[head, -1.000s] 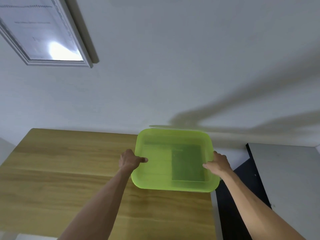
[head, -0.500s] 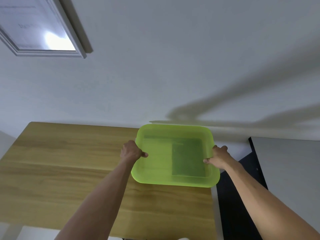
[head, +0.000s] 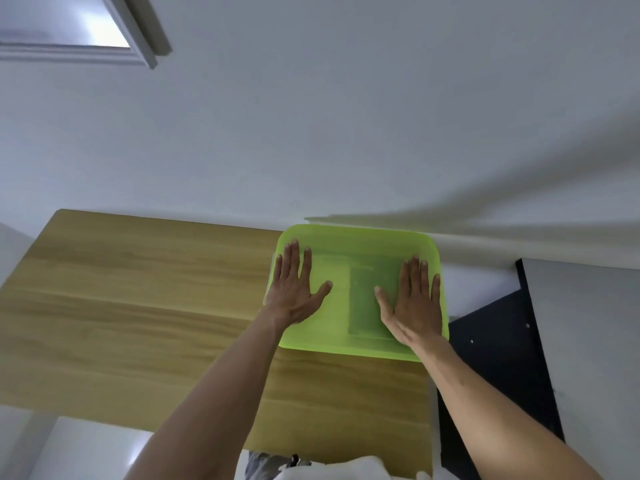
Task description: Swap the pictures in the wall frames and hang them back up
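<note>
A: What are the hands doing?

B: Both lie flat on the green lid (head: 356, 244) of the box. The left hand (head: 294, 292) is spread wide on the lid's left side. The right hand (head: 415, 299) is spread wide on the lid's right side. Neither hand is holding anything.

A: Where is the box?

B: It sits on the wooden table (head: 138, 289), at the table's far right corner, close to the wall (head: 346, 116).

A: What's inside?

B: I can see a darker square (head: 367, 299) through the lid, under the right hand. It may be a picture, but I cannot tell.

A: And the wall frame?

B: One frame (head: 135, 39) hangs on the wall, far up and to the left of the box. Only its corner shows.

A: How should this step be done?

B: I think the lid has to come off. Hook fingers under both side edges of the lid and lift evenly. If only one side goes up, the box may slide toward the table's right edge and fall.
</note>
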